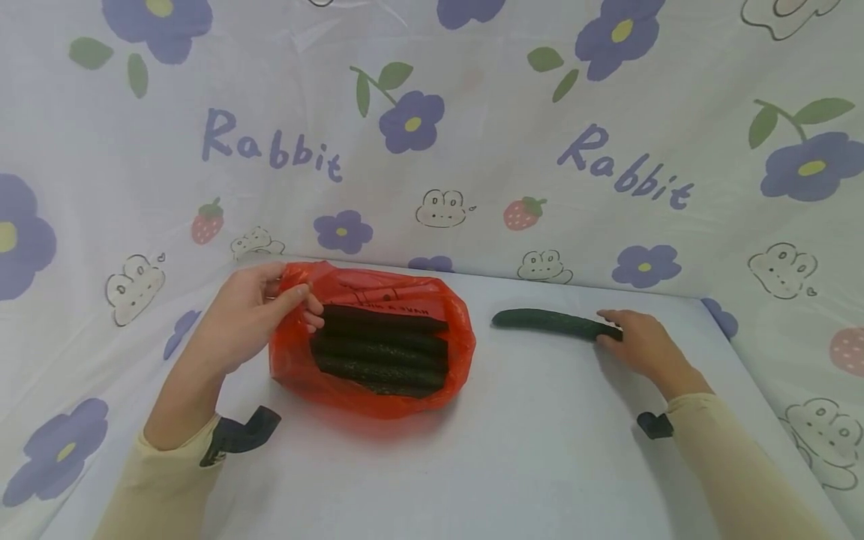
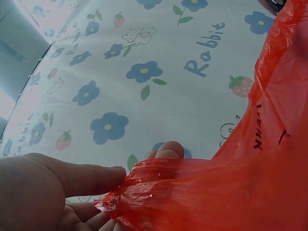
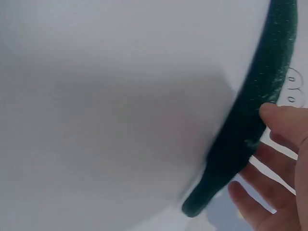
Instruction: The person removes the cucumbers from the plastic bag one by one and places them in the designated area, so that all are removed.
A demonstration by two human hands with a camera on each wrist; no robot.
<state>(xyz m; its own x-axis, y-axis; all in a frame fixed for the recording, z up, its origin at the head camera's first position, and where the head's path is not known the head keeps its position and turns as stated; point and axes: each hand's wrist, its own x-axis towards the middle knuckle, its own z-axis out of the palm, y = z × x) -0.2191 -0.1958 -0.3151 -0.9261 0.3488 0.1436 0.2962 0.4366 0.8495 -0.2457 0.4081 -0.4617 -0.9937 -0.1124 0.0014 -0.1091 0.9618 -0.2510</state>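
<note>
My left hand (image 1: 253,311) pinches the gathered left edge of a red plastic bag (image 1: 378,405), thumb on one side and fingers on the other. Several dark green cucumbers (image 1: 378,349) lie side by side inside its wide mouth. In the left wrist view the bunched plastic (image 2: 154,187) passes between thumb and fingers. To the right of the bag, a single long cucumber (image 1: 550,321) lies crosswise. Its right end is held by my right hand (image 1: 641,341). From the right wrist, the thumb (image 3: 281,118) presses one side of this cucumber while the fingers reach behind it.
Both the bag and the single cucumber are on a white table (image 1: 513,465). A white curtain (image 1: 472,165) printed with purple flowers, strawberries and rabbits hangs behind it and down the sides. Black wrist straps (image 1: 243,435) sit over the sleeves.
</note>
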